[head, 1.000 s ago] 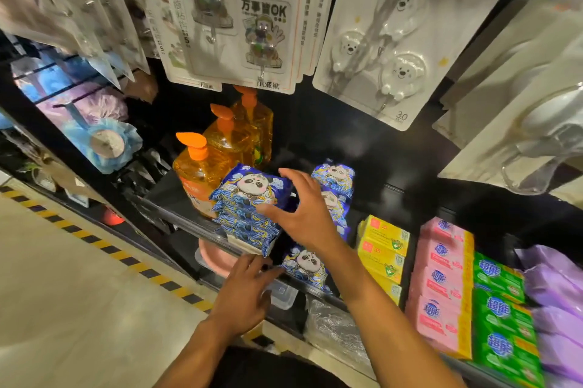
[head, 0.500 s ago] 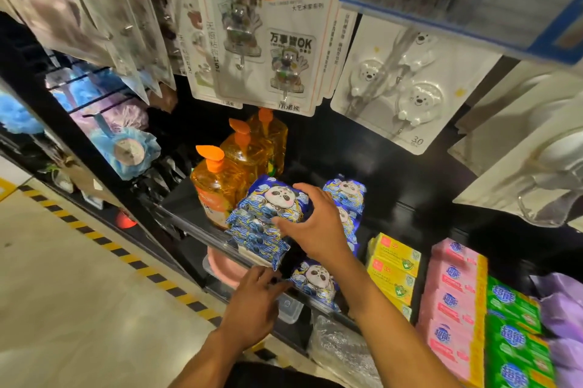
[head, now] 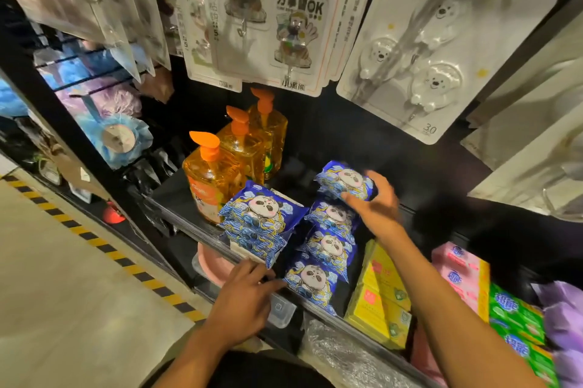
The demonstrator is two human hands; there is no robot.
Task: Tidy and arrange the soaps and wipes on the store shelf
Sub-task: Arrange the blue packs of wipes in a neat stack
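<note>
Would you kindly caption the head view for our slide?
Right hand touches the rear panda wipes pack; left hand rests at the shelf edge.

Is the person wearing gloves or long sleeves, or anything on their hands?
No gloves. The left hand and right hand are bare, and both forearms are bare as far as the picture shows, so no sleeves are in view. I see no ring, watch or bracelet, though the right hand is blurry.

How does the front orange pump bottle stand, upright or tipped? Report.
Upright: front pump bottle stands on the shelf, pump head on top.
</note>
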